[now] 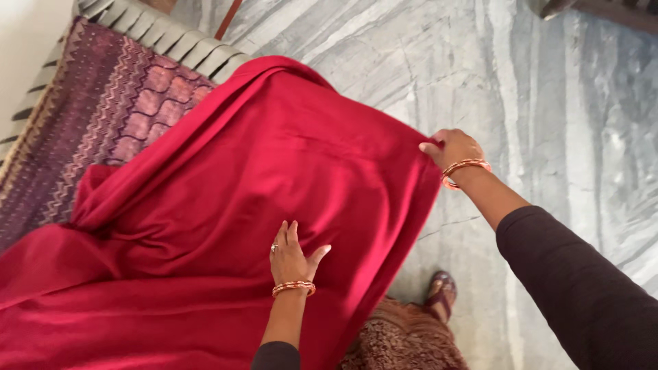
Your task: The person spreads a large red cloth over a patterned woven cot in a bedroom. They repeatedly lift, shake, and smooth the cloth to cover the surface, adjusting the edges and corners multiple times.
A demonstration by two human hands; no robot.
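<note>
a large crimson woollen cloth [226, 205] is spread over the patterned purple woven bed cover [89, 116]. its far corner is pinched shut by the right hand [452, 147], apparently to keep it taut, while the left hand [291, 257] is pressed flat, fingers spread, on the cloth's middle.

Cloth [226, 205] over patterned cover [103, 109]

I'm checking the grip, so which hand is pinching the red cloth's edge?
The right hand pinches the red cloth at its edge; the left hand lies flat and open on top of it.
</note>
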